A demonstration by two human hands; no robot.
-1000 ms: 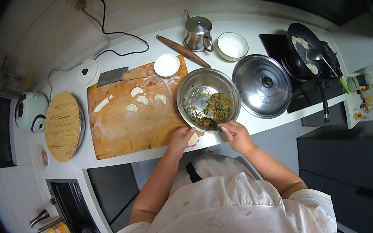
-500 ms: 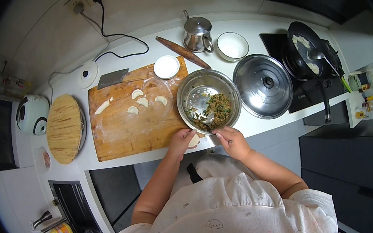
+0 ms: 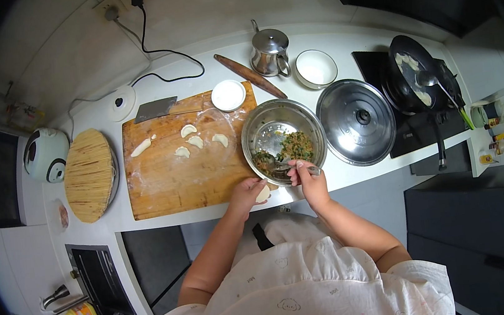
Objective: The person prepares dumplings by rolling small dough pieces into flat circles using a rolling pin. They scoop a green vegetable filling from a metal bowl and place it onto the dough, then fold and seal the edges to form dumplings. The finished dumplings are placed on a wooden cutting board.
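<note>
Forward over the near rim of the bowl (image 3: 265, 123), my right hand (image 3: 309, 180) has moved, pinching a spoon (image 3: 283, 166) dipped in the filling (image 3: 296, 147). My left hand (image 3: 245, 195) grips a piece of dough (image 3: 263, 194) near the worktop (image 3: 347, 175) edge; bare board (image 3: 171, 189) opens leftward.

Printed marks (image 3: 251, 278) on the white garment (image 3: 309, 286) and black cooktop (image 3: 418, 139) are too small to read.

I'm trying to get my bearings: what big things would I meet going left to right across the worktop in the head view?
Rice cooker, round slatted mat, wooden board, metal bowl, round pot lid, black pan.
</note>
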